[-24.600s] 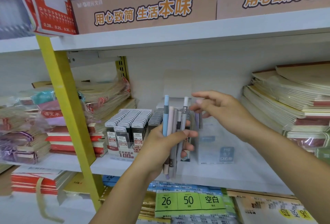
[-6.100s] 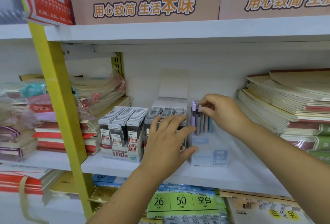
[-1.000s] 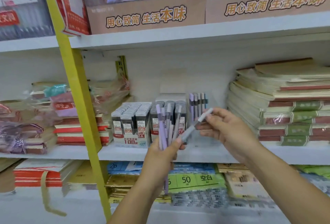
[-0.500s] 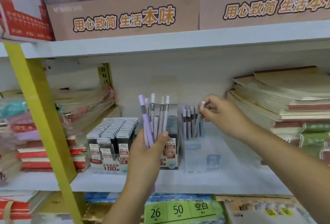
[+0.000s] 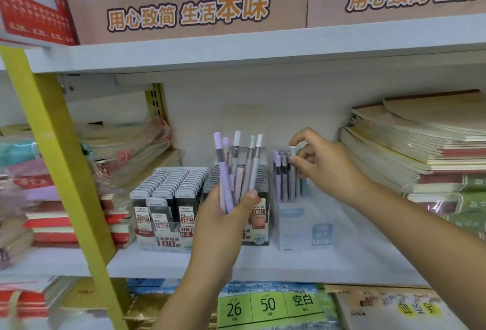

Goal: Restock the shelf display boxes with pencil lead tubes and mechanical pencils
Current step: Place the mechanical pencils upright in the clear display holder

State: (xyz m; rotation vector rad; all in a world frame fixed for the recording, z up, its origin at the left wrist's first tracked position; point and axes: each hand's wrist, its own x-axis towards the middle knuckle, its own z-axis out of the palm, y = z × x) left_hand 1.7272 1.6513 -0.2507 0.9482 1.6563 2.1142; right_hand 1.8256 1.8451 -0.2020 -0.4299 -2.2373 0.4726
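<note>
The mechanical pencils (image 5: 224, 171) at centre frame have smooth, matt plastic barrels. The display box (image 5: 302, 224) beside them is clear, glossy plastic. The upper cartons (image 5: 184, 32) look like matt brown cardboard. The notebooks (image 5: 420, 145) on the right have plain paper covers, and the stacks (image 5: 126, 150) on the left wear shiny film.

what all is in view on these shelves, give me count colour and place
held pencils: about six, purple, grey, pink; fanned in the left hand
white-capped pencil: one, grey; upright in the clear display box
other boxed pencils: several, purple and grey; beside it
clear display box: one, blue label; middle shelf
lead tube boxes: two, dark tubes, grey caps; left of the clear box
notebook stacks: tan covers; right
wrapped notebooks: left, beside the yellow upright
cardboard boxes: two, brown; top shelf
left hand: grips held pencils
right hand: pinches the white-capped pencil
</note>
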